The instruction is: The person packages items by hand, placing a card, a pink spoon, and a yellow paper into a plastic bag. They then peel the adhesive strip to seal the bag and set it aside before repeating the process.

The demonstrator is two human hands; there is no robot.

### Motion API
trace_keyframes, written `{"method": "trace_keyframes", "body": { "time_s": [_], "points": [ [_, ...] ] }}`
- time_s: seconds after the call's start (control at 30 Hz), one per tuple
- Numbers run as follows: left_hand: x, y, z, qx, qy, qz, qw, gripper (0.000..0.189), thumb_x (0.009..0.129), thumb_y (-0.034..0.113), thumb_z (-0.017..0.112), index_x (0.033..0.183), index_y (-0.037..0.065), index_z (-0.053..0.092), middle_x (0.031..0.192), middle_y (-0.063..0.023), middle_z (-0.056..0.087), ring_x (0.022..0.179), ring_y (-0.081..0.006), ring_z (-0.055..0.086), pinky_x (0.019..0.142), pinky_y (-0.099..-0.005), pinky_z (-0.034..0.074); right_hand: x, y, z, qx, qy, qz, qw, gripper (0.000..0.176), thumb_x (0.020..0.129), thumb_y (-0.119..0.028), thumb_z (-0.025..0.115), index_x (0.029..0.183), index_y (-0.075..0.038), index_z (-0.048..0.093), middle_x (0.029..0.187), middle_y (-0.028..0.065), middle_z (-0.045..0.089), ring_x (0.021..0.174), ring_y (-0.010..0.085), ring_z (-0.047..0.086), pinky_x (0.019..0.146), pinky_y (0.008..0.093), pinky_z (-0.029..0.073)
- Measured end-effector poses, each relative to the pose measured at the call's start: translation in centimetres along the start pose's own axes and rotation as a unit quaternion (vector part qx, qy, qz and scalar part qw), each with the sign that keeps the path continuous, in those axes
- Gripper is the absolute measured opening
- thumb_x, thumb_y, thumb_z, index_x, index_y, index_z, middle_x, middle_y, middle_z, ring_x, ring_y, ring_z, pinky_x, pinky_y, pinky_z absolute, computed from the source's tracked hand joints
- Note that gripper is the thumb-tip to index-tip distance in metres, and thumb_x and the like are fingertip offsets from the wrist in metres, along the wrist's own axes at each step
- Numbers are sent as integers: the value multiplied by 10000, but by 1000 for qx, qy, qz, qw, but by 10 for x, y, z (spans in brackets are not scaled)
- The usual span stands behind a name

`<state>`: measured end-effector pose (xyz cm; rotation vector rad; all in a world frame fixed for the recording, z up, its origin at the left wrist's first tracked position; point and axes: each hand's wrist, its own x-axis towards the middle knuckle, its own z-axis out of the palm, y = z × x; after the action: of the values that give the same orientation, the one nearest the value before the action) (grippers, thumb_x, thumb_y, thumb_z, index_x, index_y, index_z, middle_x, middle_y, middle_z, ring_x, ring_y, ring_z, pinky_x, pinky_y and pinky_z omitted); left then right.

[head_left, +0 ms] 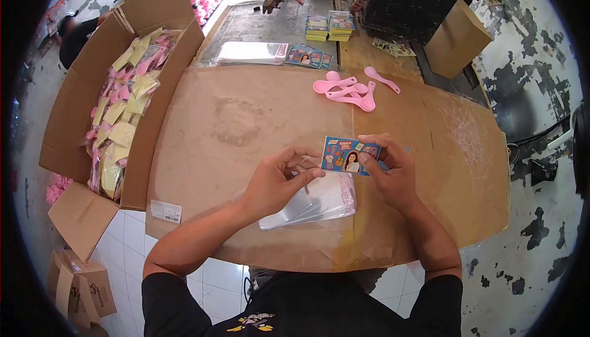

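Note:
My right hand (393,171) is closed on a small blue printed card (341,155), thumb across its face and fingers behind. Blue edges showing past the fingers suggest more than one card. My left hand (283,177) is half curled at the card's left side, its thumb tip right by the lower left corner and a gap between thumb and fingers. Beneath both hands lies a fanned stack of clear plastic bags (307,208) on the cardboard sheet (209,177). Beyond them sit several pink plastic spoons (353,92) in a loose pile.
At left stands an open carton (166,115) filled with bagged pink and yellow pieces (126,112). Across the back are more clear bags (252,52), loose cards (307,57), card stacks (329,26) and a cardboard box (458,39). A person (77,39) is beyond the carton.

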<state>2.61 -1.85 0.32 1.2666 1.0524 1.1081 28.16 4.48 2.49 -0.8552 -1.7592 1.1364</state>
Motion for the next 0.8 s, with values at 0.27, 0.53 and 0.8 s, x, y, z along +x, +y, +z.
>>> {"method": "trace_keyframes", "body": {
  "time_s": [0.27, 0.53, 0.8],
  "points": [
    [-1, 2, -1, -45, 5, -26, 999, 355, 991, 49, 733, 1312, -16, 597, 1065, -133, 778, 965, -131, 732, 828, -254, 578, 0, 3, 1, 18, -8, -15, 1000, 283, 964, 24, 690, 1245, -5, 685, 1198, 91, 689, 1028, 162, 679, 890, 316, 554],
    [-6, 15, 3, 80, -37, -9, 996, 439, 979, 36, 740, 1383, 15, 569, 1031, -123, 787, 951, -124, 727, 847, -284, 574, 9, -7, -7, -145, -159, -126, 969, 342, 925, 19, 724, 1260, -43, 707, 1004, 77, 707, 916, 165, 680, 810, 317, 552],
    [-9, 13, 9, 106, -57, 0, 993, 519, 986, 75, 725, 1463, 86, 521, 1038, -141, 796, 946, -197, 774, 803, -343, 609, -7, 9, 20, 25, -23, 37, 999, 314, 930, -68, 800, 1227, -44, 702, 937, 44, 710, 768, 83, 639, 651, 223, 510]
  ]
}}
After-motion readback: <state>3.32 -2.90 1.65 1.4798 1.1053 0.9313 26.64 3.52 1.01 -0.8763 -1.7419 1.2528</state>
